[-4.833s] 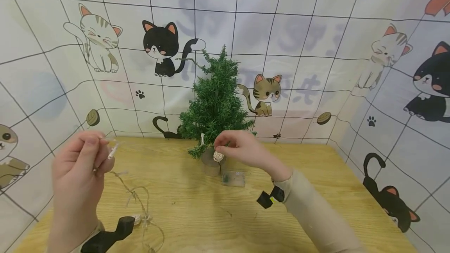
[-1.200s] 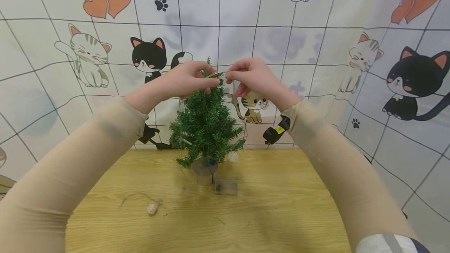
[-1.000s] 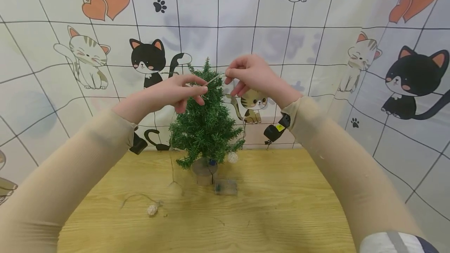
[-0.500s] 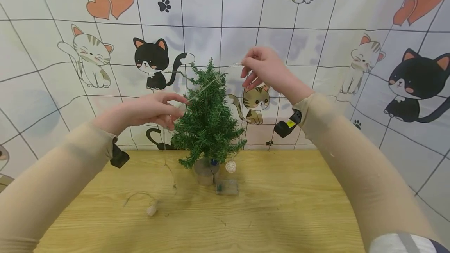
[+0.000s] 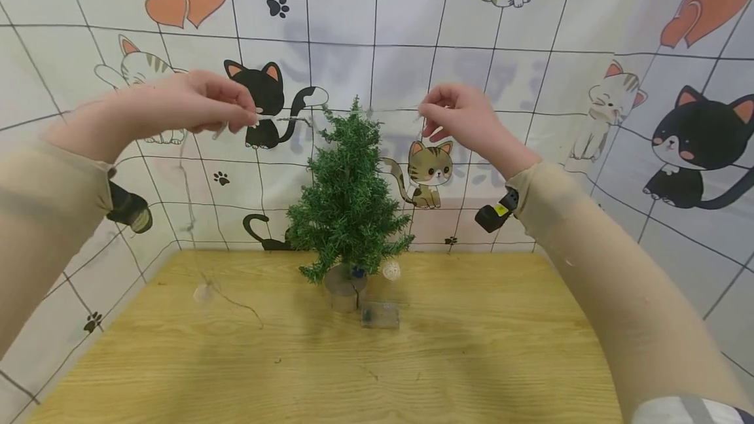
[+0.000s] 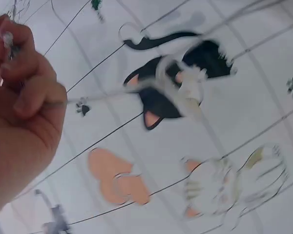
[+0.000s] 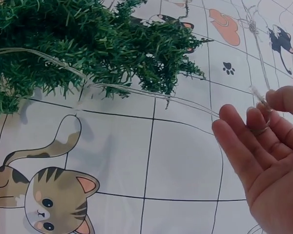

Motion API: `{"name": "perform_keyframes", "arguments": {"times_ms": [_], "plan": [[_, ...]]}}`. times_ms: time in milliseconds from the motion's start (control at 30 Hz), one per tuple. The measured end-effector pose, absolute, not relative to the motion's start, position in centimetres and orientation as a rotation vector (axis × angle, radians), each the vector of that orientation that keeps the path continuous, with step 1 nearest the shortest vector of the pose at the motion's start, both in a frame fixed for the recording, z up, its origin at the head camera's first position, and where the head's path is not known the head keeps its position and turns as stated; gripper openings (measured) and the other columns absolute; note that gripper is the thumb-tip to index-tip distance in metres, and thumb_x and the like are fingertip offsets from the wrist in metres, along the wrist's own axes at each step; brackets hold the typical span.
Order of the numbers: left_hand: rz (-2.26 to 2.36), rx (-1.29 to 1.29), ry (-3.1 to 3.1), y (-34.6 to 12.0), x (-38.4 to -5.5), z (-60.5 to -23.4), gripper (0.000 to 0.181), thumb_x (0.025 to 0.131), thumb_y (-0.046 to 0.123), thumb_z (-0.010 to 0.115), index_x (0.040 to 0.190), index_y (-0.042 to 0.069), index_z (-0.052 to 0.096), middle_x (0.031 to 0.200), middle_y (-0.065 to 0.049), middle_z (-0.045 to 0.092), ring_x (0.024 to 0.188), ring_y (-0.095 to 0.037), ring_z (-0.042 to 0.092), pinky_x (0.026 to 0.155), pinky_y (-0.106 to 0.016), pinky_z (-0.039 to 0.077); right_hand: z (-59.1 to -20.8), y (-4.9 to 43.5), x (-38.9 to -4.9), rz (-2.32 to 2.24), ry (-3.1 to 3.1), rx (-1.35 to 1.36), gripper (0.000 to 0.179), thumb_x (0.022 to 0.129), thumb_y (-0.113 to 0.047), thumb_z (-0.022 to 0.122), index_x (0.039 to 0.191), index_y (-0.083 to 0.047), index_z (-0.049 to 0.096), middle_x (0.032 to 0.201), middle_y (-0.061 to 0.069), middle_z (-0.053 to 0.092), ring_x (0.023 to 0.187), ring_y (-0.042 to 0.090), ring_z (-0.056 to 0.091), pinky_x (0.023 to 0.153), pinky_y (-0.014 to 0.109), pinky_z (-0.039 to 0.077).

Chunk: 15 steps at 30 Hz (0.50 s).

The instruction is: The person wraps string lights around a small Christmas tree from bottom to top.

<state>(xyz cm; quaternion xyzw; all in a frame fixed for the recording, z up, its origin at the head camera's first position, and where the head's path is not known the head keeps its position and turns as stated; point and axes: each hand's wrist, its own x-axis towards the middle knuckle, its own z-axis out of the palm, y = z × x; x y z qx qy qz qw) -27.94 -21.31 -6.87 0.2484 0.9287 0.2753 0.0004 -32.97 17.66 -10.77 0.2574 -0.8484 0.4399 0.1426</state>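
Observation:
A small green artificial tree [image 5: 350, 195] stands on a round wooden base [image 5: 341, 296] at the table's back. My left hand [image 5: 200, 105], left of the treetop, pinches a thin string-light wire [image 7: 154, 95]. One loose strand hangs below that hand, a blurred pale ball [image 5: 204, 292] near its lower end. Right of the top, my right hand [image 5: 462, 116] pinches another part of the wire by a small clear piece [image 7: 259, 97]. Between the hands the wire runs close to the treetop; whether it passes behind is hidden. A white woven ball [image 5: 391, 271] hangs at the tree's lower right.
A clear battery box [image 5: 379, 315] lies on the wooden table [image 5: 471, 339] in front of the base. Cat-print cloth [image 5: 501, 64] surrounds the table at the back and sides. One thin branch [image 5: 294, 118] sticks out left of the treetop.
From close together at the treetop, my hands have spread apart. The left dipped, then rose far left, lifting the loose strand and its ball off its earlier spot. The right shifted rightward.

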Motion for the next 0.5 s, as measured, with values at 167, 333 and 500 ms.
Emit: {"name": "perform_keyframes", "arguments": {"times_ms": [167,333,500], "plan": [[0.531,0.794,3.311,-20.9,-27.2,-4.3,0.028,0.097,0.038,0.057,0.095,0.012,0.067,0.077,-0.004,0.053,0.066,-0.02,0.042,0.059,-0.035,0.031,-10.2,17.4,-32.5,1.146,-2.357,0.809,0.021,0.093,-0.013,0.062,0.111,-0.002,0.059,0.1,0.008,0.062,0.088,0.02,0.064,0.08,0.03,0.052],[0.099,0.8,3.591,-19.7,-26.3,-3.3,0.028,0.097,0.036,0.052,0.099,0.012,0.066,0.084,-0.007,0.059,0.068,-0.024,0.044,0.057,-0.038,0.033,-10.5,17.8,-32.6,0.837,-2.293,0.822,0.016,0.092,-0.008,0.058,0.107,-0.004,0.057,0.097,0.005,0.06,0.085,0.014,0.061,0.077,0.027,0.044],[-0.216,0.767,3.703,-18.2,-26.5,-3.3,0.021,0.097,0.031,0.047,0.101,0.015,0.061,0.088,-0.005,0.059,0.066,-0.029,0.048,0.047,-0.039,0.034,-12.1,18.5,-34.2,0.689,-2.193,0.881,0.005,0.093,0.001,0.052,0.092,-0.003,0.053,0.091,0.006,0.06,0.069,0.017,0.059,0.068,0.029,0.045]]}}
